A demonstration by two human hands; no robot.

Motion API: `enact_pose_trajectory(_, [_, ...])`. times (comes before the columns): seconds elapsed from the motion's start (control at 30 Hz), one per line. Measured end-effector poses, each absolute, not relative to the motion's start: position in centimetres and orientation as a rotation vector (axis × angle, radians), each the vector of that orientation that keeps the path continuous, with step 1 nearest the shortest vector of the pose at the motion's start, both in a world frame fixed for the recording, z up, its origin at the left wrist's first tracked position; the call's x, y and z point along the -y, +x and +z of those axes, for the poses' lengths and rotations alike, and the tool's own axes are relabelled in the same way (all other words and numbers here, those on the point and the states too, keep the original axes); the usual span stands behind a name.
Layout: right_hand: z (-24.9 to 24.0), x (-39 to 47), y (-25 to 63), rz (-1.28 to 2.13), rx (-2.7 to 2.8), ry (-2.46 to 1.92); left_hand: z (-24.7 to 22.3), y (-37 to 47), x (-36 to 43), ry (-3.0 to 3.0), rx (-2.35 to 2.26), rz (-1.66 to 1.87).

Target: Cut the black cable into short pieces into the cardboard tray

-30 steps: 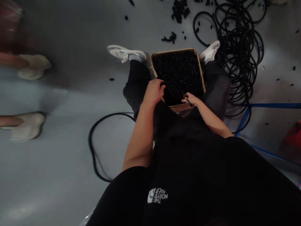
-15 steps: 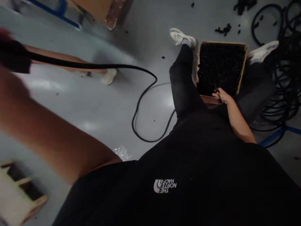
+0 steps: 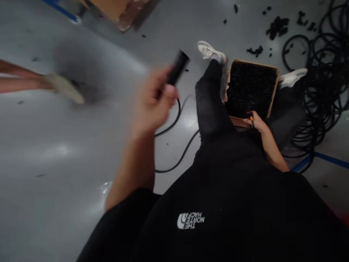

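Observation:
My left hand [image 3: 156,100], blurred by motion, is closed around a black ribbed cylinder [image 3: 179,65] that points up and right. A thin black cable [image 3: 178,162] loops beside and behind my left forearm; whether it joins the cylinder is hidden. My right hand [image 3: 256,122] is at the near edge of an open cardboard box [image 3: 273,92], its fingers closed on a small black and orange tool [image 3: 252,119]. Many small black pieces [image 3: 249,85] fill the box, which stands between my feet.
Coiled black cables [image 3: 321,91] lie on the floor at the right. Loose black pieces [image 3: 278,27] are scattered beyond the box. Another person's leg and shoe [image 3: 65,87] show at the left. A brown carton [image 3: 114,11] is at the top, and blue tape [image 3: 331,159] at lower right.
My left hand has swung from the far left edge toward the middle with the black item. My right hand stays by the box. The other person's foot has shifted left.

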State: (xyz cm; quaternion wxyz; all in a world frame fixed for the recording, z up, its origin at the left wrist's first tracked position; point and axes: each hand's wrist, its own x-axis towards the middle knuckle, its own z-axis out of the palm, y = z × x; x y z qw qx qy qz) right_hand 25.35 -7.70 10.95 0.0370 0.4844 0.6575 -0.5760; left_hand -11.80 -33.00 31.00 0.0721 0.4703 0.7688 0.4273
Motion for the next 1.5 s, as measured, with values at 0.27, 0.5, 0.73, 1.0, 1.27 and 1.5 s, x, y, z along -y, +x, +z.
enact_pose_trajectory(0.27, [11.3,11.3,29.9,-2.066,-2.103,1.099,17.9,0.2,23.4,1.24,-1.773,1.217])
enact_pose_trajectory(0.5, [12.6,13.2,32.0,-2.205,-2.104,0.81,17.3,3.0,22.7,1.189,-1.679,1.201])
enact_pose_trajectory(0.73, [14.6,14.9,30.3,-2.263,-2.117,1.203,19.8,5.2,22.8,0.959,-1.493,1.432])
enact_pose_trajectory(1.0, [16.5,13.9,29.4,-2.214,-2.055,1.676,21.1,6.1,22.9,0.937,-1.444,1.559])
enact_pose_trajectory(1.27, [20.0,14.7,29.1,-2.79,-1.618,1.393,22.9,6.5,22.8,0.96,-1.462,1.612])
enact_pose_trajectory(1.5, [22.5,14.4,29.1,-2.873,-1.643,1.345,24.0,6.6,23.0,0.948,-1.565,1.547])
